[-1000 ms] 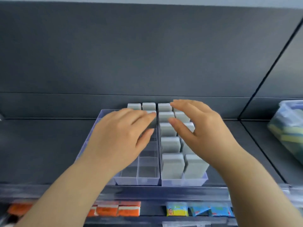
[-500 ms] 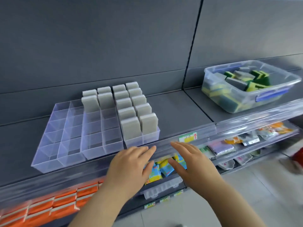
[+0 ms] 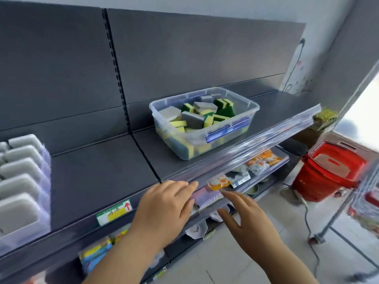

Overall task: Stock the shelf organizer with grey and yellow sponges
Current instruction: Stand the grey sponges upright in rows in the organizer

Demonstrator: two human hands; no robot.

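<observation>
Reaching forward with both bare forearms (image 3: 123, 259), palms down. Holding the left hand (image 3: 164, 210) flat, fingers straight and close together. Holding the right hand (image 3: 248, 218) just beside it, a little lower, fingers loosely spread, thumb angled toward the left. Gripping nothing with either.

I see the clear organizer (image 3: 46, 175) at far left holding upright grey sponges (image 3: 18, 171), while mixed sponges (image 3: 192, 119), grey and yellow, lie loose in the tub (image 3: 254, 105).

One left hand (image 3: 166, 210), one right hand (image 3: 250, 222), one tub (image 3: 180, 146), one red basket (image 3: 328, 175)
</observation>
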